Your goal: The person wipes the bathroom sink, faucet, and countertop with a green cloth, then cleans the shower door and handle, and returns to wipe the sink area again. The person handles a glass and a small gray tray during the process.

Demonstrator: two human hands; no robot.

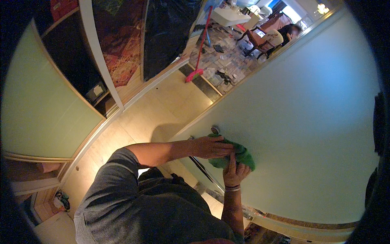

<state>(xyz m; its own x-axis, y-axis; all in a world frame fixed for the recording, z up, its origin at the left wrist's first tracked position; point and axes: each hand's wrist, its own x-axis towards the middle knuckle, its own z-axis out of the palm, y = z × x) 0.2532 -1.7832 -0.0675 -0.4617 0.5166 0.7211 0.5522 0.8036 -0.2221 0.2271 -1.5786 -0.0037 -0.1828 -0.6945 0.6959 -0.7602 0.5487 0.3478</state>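
A green cloth point(244, 155) is bunched against a large frosted glass panel point(292, 131). My left hand point(213, 147) lies across the upper left part of the cloth, its fingers extended together. Just below it, my right hand point(236, 173) holds the cloth's lower edge with curled fingers, its index finger pointing up to the left hand. A band circles the right wrist. Above the cloth, a round metal fitting point(215, 129) sits on the panel. A chrome bar handle point(205, 174) runs beneath my left forearm and is partly hidden.
A red-handled broom point(195, 75) leans at the doorway. Beyond it, litter covers the patterned floor point(225, 58), near a wooden chair point(259, 39) and a seated person point(289, 33). On the left stand a pale sliding panel point(45, 100) and a dark plastic sheet point(167, 33).
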